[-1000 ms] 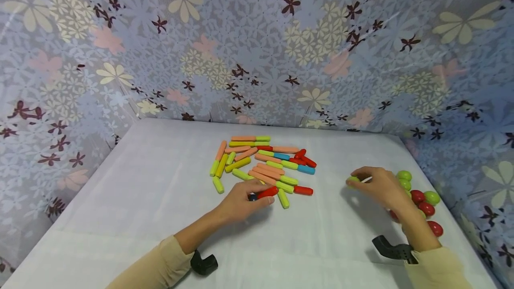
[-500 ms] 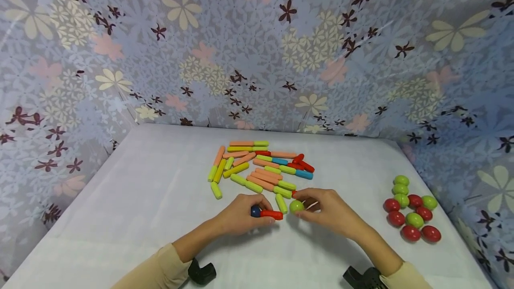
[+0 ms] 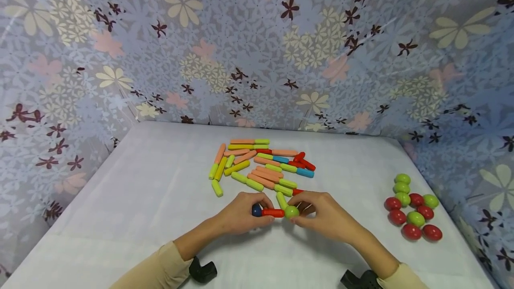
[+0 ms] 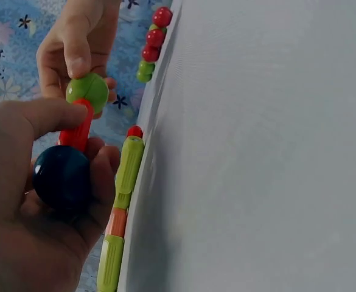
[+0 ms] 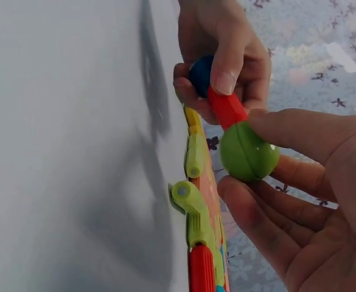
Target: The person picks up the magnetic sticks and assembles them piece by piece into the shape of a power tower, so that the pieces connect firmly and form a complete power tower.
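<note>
My left hand [image 3: 244, 214] grips a red stick [image 3: 273, 212] that has a dark blue ball [image 3: 256, 210] on its near end. In the left wrist view the thumb lies along the red stick [image 4: 76, 129], and the blue ball [image 4: 62, 177] rests against the curled fingers. A green ball [image 5: 248, 152] is pinched between thumb and fingers of my right hand [image 3: 327, 215]. This green ball touches the free end of the red stick; whether the two are joined I cannot tell. Both hands are held just above the table, in front of the stick pile.
Several green, yellow, orange, red and blue sticks [image 3: 267, 172] lie in a loose pile behind the hands. Red and green balls [image 3: 412, 232] are grouped on the white table [image 3: 160, 182] at its right side. A flowered cloth [image 3: 257, 57] hangs behind.
My right hand has carried the green ball leftward from beside the ball group to the red stick's end. The left hand has drawn the red stick slightly nearer, away from the pile.
</note>
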A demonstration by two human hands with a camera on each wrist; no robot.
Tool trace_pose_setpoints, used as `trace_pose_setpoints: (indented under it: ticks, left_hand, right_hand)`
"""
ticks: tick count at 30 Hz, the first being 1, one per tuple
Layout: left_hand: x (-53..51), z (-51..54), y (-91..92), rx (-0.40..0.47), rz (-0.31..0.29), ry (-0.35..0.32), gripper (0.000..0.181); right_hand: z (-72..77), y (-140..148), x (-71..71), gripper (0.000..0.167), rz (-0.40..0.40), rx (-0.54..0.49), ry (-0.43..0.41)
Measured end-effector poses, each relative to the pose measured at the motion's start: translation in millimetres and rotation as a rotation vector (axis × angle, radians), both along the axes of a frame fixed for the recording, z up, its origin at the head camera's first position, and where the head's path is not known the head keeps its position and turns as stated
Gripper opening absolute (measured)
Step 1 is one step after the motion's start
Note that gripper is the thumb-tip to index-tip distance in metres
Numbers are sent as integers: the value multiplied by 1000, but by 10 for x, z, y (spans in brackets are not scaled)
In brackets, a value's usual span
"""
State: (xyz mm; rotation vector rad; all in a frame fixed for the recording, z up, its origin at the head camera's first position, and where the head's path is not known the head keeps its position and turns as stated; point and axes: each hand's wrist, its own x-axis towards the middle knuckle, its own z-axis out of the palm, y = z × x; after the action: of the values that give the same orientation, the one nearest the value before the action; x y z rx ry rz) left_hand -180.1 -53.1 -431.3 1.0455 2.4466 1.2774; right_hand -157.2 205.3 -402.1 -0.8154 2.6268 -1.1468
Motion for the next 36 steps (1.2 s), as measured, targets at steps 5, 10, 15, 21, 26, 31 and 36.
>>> trace_pose_setpoints:
  ticks: [5,10,15,21,26,31,36]
  left_hand:
    - [9,-1,0,-6,-36,-29,22]
    - [25,-6,16,-6,-98,-115,39]
    - [7,-11,4,-61,-54,-130,44]
    - [-26,-48,-14,-104,-17,-118,36]
    - [-25,-79,-2,-95,45,-163,31]
    - [-26,-90,6,-76,102,-159,33]
    - [-27,-111,9,-58,123,-104,27]
  right_hand:
    - [-8,-24,9,34,25,-66,-35]
    - [-65,-60,17,47,57,-131,-83]
    - [-202,-66,-6,49,22,132,64]
    - [-340,-113,18,38,23,395,328]
    - [-280,-49,14,16,8,436,400]
    - [-249,-16,5,25,-67,485,405]
    - [-270,-64,-14,34,-92,436,397]
